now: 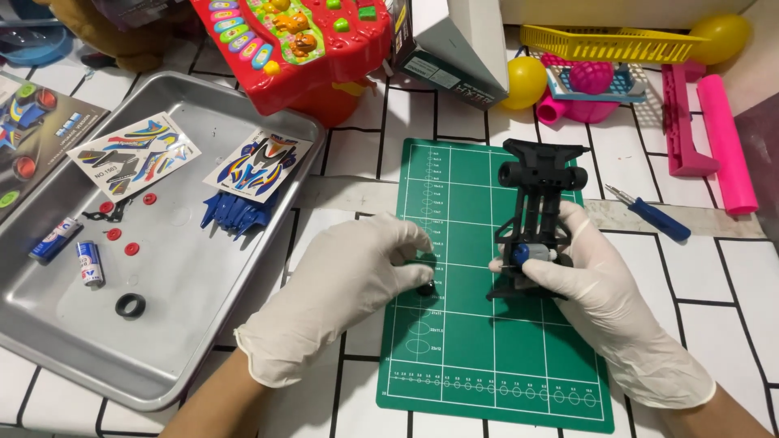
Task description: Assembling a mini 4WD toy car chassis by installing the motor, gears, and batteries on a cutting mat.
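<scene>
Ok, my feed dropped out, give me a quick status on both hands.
Left hand pinching small black wheel over green cutting mat. Right hand gripping black toy car chassis on mat. Nothing between them.

White-gloved hands (349, 284), black chassis (540, 207), green gridded mat (462, 357), grey tray (187, 324), blue screwdriver (659, 217).

R hand (604, 296) grips black car chassis (539, 212) on green mat (471, 357); L hand (349, 280) pinches small black wheel (425, 287).
</scene>
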